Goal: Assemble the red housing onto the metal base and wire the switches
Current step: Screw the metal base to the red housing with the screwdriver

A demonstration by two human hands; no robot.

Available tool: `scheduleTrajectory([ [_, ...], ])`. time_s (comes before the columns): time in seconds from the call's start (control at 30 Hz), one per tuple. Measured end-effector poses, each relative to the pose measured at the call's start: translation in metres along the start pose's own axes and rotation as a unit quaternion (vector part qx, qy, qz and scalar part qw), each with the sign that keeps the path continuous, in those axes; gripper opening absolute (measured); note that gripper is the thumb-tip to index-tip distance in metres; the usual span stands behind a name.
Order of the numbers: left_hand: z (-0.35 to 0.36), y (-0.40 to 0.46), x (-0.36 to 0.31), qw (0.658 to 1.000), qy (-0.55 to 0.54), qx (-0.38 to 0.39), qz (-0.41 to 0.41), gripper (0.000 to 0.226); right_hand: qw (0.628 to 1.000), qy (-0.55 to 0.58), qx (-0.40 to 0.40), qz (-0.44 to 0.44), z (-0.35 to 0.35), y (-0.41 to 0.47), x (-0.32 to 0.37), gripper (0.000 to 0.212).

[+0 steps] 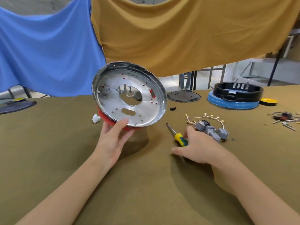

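Note:
My left hand (113, 140) grips the lower rim of the round metal base (146, 109) and holds it tilted up above the table. The red housing (107, 119) shows behind the base along its lower left edge. My right hand (196, 148) lies over the yellow and green handle of a screwdriver (177, 134) on the table, fingers spread; whether it grips the handle cannot be told. Just beyond that hand sit several grey switches (211, 129) joined by pale wires (204, 116) with brass terminals.
A white plastic piece (95, 119) lies left of the base. A small black part (173, 108), a dark perforated disc (184, 96), a black ring on a blue ring (233, 97) and a yellow-topped disc (268, 101) sit farther back. Loose screws and parts (284, 118) lie at far right.

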State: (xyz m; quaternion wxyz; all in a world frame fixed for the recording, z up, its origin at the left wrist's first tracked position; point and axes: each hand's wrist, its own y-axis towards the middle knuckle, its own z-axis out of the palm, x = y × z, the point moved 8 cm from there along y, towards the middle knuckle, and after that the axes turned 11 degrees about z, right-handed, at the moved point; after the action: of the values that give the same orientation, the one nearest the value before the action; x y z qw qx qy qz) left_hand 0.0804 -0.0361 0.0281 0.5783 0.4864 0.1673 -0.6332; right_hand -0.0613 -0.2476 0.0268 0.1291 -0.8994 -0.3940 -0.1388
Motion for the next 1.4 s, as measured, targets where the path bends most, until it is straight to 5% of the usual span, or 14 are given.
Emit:
scheduleTrajectory([
  [0.07,-0.005,0.002,0.000,1.000,-0.004,-0.012,0.004,0.052,1.000,0.008,-0.017,0.005,-0.002,0.002,0.000,0.037],
  [0.13,-0.007,0.004,-0.001,1.000,-0.006,-0.018,0.011,0.050,0.989,0.139,-0.044,0.026,-0.013,0.004,-0.005,0.023],
  [0.27,-0.012,0.007,-0.002,0.999,-0.003,-0.024,0.027,0.053,0.904,0.372,-0.203,-0.055,-0.043,-0.013,-0.005,0.014],
  [0.37,-0.014,0.010,-0.004,0.999,0.020,-0.014,0.041,0.053,0.854,0.473,-0.147,-0.159,-0.046,-0.023,0.010,0.019],
  [0.47,-0.015,0.010,-0.009,0.996,0.051,0.000,0.068,0.051,0.852,0.468,-0.071,-0.224,-0.038,-0.029,0.028,0.013],
  [1.4,-0.018,0.016,-0.014,0.995,0.063,0.036,0.074,0.062,0.854,0.498,0.002,-0.147,-0.030,-0.015,0.017,0.006],
])
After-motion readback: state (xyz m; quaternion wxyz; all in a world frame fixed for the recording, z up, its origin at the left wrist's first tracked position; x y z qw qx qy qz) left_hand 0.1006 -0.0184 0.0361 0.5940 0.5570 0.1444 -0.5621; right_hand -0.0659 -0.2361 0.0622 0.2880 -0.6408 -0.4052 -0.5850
